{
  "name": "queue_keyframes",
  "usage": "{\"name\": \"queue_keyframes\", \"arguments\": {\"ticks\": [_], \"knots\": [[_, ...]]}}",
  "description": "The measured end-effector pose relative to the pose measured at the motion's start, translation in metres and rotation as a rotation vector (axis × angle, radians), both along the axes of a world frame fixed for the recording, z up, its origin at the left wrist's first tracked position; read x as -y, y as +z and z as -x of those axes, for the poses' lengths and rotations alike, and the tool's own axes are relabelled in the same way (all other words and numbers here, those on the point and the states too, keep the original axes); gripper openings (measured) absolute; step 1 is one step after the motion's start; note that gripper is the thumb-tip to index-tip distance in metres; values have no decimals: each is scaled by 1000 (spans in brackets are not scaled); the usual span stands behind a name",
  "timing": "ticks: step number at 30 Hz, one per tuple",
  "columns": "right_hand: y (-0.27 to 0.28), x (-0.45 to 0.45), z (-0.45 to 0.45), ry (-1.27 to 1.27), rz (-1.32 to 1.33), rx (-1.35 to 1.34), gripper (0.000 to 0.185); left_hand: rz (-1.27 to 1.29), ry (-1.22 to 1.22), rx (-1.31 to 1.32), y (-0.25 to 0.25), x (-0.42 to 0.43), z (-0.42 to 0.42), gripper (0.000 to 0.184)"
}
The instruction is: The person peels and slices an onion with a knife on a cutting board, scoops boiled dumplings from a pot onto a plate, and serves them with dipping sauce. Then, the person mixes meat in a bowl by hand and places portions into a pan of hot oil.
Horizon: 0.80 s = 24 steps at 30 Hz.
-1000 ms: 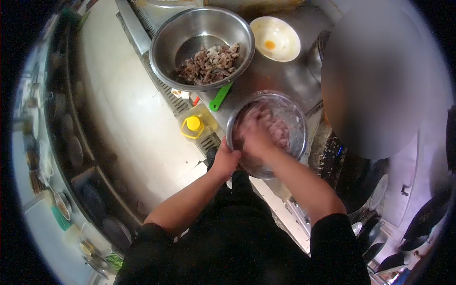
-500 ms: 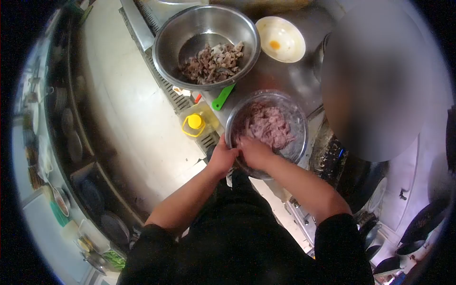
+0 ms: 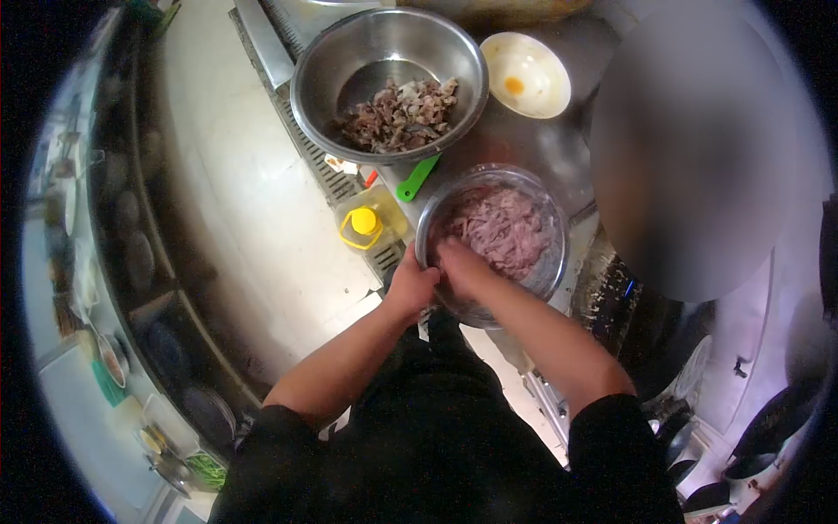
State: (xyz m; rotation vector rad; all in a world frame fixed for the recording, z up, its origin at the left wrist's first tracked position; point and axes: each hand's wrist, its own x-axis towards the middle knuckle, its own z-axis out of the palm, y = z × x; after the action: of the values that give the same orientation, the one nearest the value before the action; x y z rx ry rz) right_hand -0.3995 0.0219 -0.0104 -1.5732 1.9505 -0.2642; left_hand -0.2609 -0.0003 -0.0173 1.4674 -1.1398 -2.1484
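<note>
Passage: bare counter [image 3: 534, 144] between cream bowl [image 3: 543, 74] and hand-held bowl [image 3: 556, 262]. Obstruction: large basin [image 3: 362, 48], left of this gap.

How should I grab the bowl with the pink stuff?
Best hold the shiny bowl by its rim, probably from the left, as the left hand does: that raised edge looks easy to pinch, and the pink meat sits farther right.
</note>
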Motion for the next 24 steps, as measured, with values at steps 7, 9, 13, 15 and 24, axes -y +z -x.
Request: {"name": "queue_keyframes", "arguments": {"ticks": [7, 9, 13, 15, 24], "knots": [[18, -21, 64, 328, -523, -205, 23, -116, 89, -105, 34, -4, 4, 65], [13, -3, 44, 260, -477, -206, 21, 19, 73, -77, 20, -9, 3, 66], [-38, -21, 0, 118, -290, 104, 18, 21, 24, -11, 13, -6, -2, 65], [4, -35, 22, 139, -473, 140, 19, -146, 119, -147, 15, -8, -5, 65], [-50, -22, -2, 99, -244, 188, 36, -1, 94, -65, 18, -10, -2, 67]]}}
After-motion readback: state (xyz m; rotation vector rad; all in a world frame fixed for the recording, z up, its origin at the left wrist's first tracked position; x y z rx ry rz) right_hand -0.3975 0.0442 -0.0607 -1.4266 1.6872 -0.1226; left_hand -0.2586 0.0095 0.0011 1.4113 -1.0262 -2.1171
